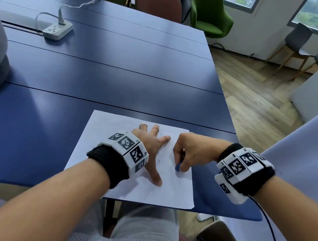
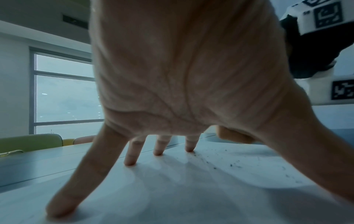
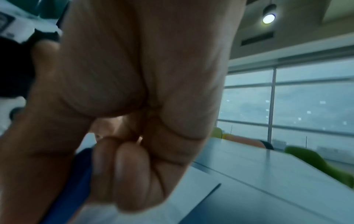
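- The left hand lies spread wide on the white paper; its fingers are straight and splayed, and it grips nothing.
- In the left wrist view, the fingertips and the thumb press down on the sheet while the palm arches above it.
- The right hand is curled tight round a blue eraser, pinching it between thumb and fingers; only the lower tip of the eraser shows below the fingers in the head view.
- The tip of the eraser touches the paper near the sheet's right edge, just to the right of the left thumb; the 2 hands are close together but apart.
- In the right wrist view the eraser runs down beside the folded fingers; that picture is blurred.
- Dark crumbs are scattered on the paper between the 2 hands.
- The paper lies flat at the near edge of the blue table, directly in front of the person.
- Each wrist carries a black band with white marker blocks.
- A white power strip with 1 plug and a cable sits well apart on the far left of the table.
- A green chair stands beyond the table's far edge, near the windows.
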Action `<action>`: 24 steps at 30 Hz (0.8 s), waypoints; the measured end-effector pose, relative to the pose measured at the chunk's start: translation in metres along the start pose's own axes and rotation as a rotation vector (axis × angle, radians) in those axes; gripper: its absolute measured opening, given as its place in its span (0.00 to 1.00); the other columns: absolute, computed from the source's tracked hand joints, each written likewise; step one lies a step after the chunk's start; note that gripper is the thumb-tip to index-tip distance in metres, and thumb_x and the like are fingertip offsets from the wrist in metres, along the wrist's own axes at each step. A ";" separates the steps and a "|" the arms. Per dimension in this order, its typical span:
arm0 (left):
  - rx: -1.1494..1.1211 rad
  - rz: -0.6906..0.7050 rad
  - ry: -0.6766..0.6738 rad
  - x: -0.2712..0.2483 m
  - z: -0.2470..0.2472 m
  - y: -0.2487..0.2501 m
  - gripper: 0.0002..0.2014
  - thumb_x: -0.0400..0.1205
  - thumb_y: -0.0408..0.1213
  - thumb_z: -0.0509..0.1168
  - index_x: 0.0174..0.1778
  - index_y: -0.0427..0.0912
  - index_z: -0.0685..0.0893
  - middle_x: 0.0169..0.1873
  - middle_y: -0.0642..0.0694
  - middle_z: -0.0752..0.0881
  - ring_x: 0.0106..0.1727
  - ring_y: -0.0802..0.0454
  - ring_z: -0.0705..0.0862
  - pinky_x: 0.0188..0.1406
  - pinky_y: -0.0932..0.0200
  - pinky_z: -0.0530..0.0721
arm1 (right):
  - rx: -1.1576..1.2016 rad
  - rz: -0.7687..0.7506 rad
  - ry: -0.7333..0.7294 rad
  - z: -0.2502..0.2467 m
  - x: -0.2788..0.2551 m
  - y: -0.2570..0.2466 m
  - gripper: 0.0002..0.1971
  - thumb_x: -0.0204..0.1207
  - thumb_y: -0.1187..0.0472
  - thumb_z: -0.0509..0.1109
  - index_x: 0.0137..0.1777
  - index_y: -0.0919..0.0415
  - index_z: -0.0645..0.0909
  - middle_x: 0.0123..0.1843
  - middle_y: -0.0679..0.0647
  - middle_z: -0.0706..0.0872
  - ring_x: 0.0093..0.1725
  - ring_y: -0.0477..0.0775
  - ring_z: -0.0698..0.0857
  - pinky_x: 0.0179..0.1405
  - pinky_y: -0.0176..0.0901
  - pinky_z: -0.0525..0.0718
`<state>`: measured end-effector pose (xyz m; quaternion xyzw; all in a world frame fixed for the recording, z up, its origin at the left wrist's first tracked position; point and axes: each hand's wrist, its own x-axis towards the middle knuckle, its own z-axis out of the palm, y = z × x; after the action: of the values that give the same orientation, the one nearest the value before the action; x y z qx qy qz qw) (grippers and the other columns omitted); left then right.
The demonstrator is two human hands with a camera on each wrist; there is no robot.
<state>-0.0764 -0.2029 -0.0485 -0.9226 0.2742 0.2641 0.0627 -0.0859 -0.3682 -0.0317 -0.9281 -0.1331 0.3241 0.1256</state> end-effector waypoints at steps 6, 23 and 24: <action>0.007 0.001 -0.007 0.001 -0.001 0.000 0.67 0.56 0.72 0.77 0.85 0.62 0.43 0.86 0.46 0.42 0.84 0.33 0.49 0.74 0.36 0.67 | 0.043 0.063 0.099 -0.022 0.012 0.011 0.06 0.62 0.56 0.83 0.34 0.56 0.89 0.28 0.50 0.85 0.25 0.41 0.75 0.24 0.33 0.73; 0.075 -0.007 0.014 0.004 -0.002 0.002 0.70 0.57 0.72 0.77 0.86 0.53 0.39 0.86 0.44 0.40 0.84 0.35 0.49 0.76 0.39 0.66 | 0.076 0.010 0.449 -0.024 0.029 0.026 0.03 0.66 0.66 0.78 0.36 0.65 0.87 0.30 0.52 0.85 0.28 0.46 0.79 0.32 0.42 0.79; 0.075 -0.004 0.014 0.004 -0.002 0.002 0.70 0.57 0.72 0.77 0.86 0.53 0.40 0.86 0.44 0.40 0.84 0.35 0.49 0.76 0.38 0.66 | 0.066 -0.007 0.434 -0.020 0.026 0.023 0.03 0.66 0.67 0.78 0.35 0.65 0.86 0.31 0.52 0.85 0.28 0.46 0.79 0.32 0.42 0.81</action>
<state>-0.0736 -0.2066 -0.0492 -0.9220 0.2823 0.2471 0.0960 -0.0497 -0.3841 -0.0382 -0.9711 -0.0957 0.1206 0.1826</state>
